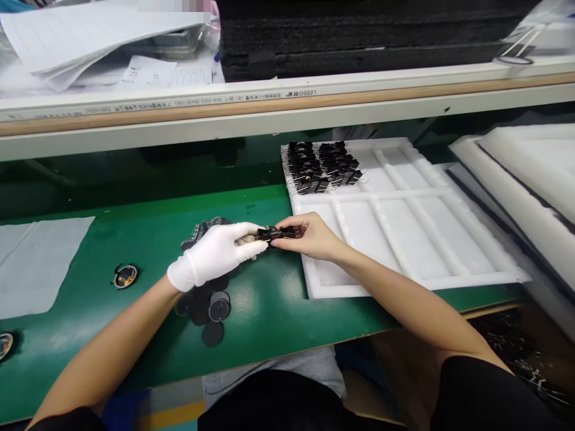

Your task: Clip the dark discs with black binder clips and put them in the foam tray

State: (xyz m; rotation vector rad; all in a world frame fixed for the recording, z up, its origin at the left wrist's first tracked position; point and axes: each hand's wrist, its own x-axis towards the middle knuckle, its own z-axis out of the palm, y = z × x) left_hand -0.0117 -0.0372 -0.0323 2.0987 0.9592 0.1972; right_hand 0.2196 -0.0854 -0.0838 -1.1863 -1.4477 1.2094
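Observation:
My left hand [220, 251], in a white glove, and my bare right hand [314, 236] meet over the green table. Between their fingertips is a black clipped piece [272, 233] with metal clip wires; both hands pinch it. Under and around my left hand lie dark round discs [219, 307], partly hidden by the glove. Right of my hands sits a white foam tray [359, 290] with divided compartments. Rows of black binder clips [321, 166] fill its far left compartments.
Small round parts [124, 276] lie on the green table [269, 323] at left, near a pale sheet [40, 263]. More white foam trays [530, 173] are stacked at right. A shelf edge [224, 123] crosses behind, holding papers and black foam.

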